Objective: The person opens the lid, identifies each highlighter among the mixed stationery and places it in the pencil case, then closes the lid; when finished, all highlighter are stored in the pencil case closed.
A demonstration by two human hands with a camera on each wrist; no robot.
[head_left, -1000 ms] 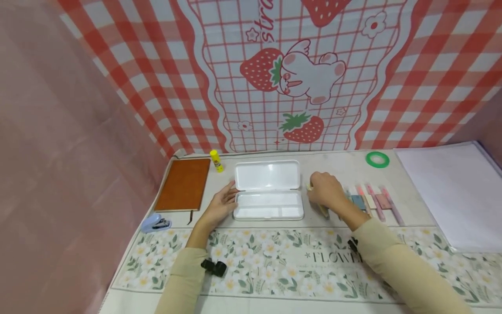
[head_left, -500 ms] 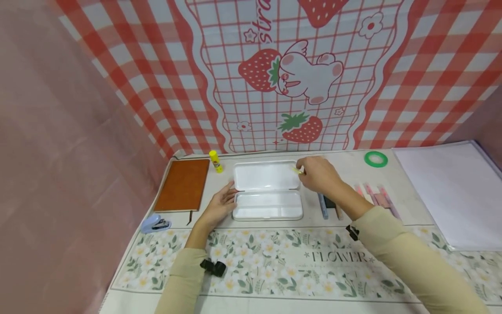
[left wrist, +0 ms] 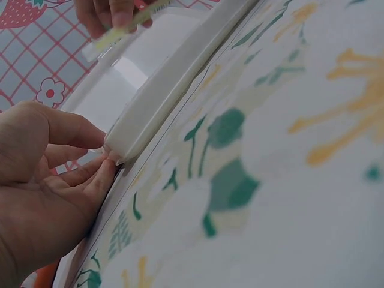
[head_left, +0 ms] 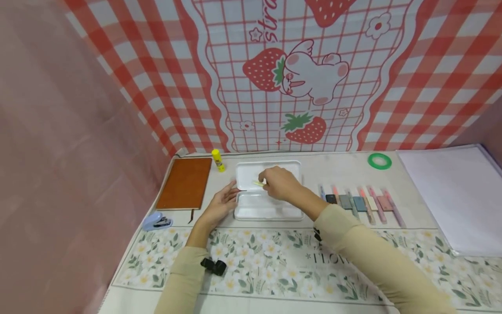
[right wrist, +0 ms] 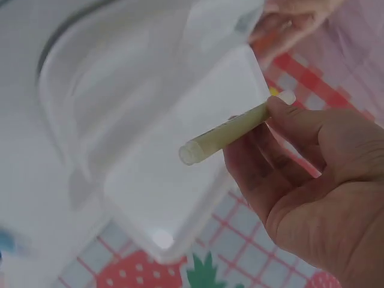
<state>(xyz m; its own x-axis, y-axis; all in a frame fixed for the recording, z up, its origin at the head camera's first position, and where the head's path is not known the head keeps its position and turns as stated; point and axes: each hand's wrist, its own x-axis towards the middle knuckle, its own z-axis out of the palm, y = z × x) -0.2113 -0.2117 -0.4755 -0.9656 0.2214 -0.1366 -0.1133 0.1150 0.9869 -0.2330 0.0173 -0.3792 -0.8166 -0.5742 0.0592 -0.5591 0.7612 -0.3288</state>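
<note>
A white pencil case [head_left: 251, 213] lies with its lid raised, its two shallow halves facing up. My left hand [head_left: 220, 206] holds the case's left end between thumb and fingers; in the left wrist view the fingertips [left wrist: 109, 157] meet at its corner. Over the case, my right hand [head_left: 280, 183] pinches a pale yellow highlighter [head_left: 258, 183] between thumb and fingers. The right wrist view shows that highlighter [right wrist: 231, 129] held above the white interior, its clear end pointing away from the palm. My right hand hides part of the case in the head view.
Right of the case lies a row of pens [head_left: 374, 205] and small blocks [head_left: 359, 203]. A green tape roll [head_left: 370, 160] and a white sheet [head_left: 447, 196] are farther right. On the left are a brown notebook [head_left: 184, 183], a glue stick [head_left: 218, 160] and a blue stapler [head_left: 157, 221].
My right hand has moved left from beside the pen row to over the case, bringing the yellow highlighter with it. My left hand has stayed at the case's left end.
</note>
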